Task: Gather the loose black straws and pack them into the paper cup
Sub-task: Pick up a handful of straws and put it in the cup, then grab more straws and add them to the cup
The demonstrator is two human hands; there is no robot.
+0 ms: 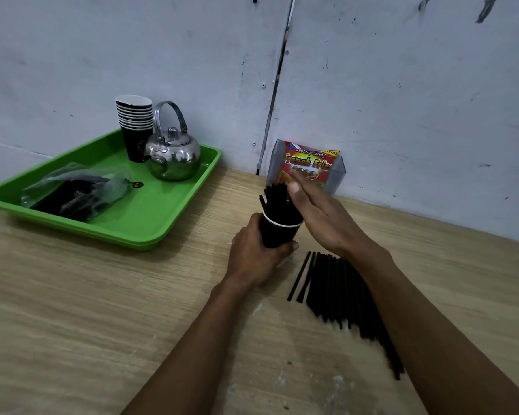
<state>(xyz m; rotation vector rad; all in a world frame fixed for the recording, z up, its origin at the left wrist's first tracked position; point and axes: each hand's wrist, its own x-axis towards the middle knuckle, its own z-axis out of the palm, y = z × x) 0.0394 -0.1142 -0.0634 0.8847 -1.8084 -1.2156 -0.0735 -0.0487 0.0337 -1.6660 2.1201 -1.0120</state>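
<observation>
The left hand (256, 253) grips the paper cup (277, 232) full of straws (277, 202); the right hand (321, 217), fingers flat together, presses them. Loose straws (336, 292) lie under the right forearm; a green tray (162, 205) sits left.

red snack packet (309, 163) reading "Kentang Goreng" and "French Fries", other print too small to read

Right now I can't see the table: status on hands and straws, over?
Left hand grips paper cup. Right hand flat against packed straws. Loose straws remain on table. Nothing blocking.
</observation>
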